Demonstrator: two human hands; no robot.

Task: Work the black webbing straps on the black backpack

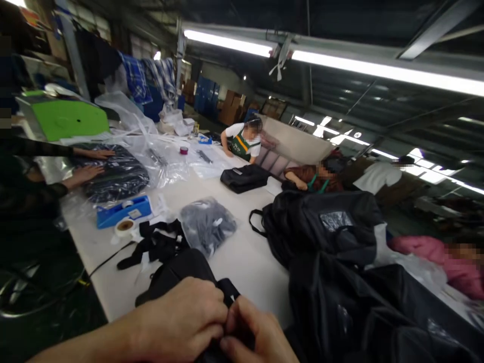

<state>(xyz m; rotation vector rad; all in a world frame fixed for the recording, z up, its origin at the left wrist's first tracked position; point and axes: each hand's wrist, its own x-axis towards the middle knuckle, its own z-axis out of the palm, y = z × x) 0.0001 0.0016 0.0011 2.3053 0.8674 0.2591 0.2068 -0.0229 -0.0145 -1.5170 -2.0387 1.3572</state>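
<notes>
At the near edge of the table (253, 252), the person's left hand (192, 315) is curled closed on the black bag (181, 272), which lies beneath both hands. The right hand (259, 327) meets it, thumb and fingers bent inward; whether they pinch anything cannot be told.

Just beyond the bag, a tangle of straps (161, 242) crowds its left side, with a tape roll (124, 228) and a blue dispenser (124, 212) farther left. A plastic-wrapped pack (207, 224) lies just past the bag. On the right, a near backpack (328, 302) and a farther backpack (321, 217) block much of that side. Another black bag, the far bag (244, 178), sits across the table.

At far left, a co-worker's hands (88, 171) press on a wrapped bag (121, 176), before a green machine (70, 118). A worker (244, 141) leans in at the far edge.
</notes>
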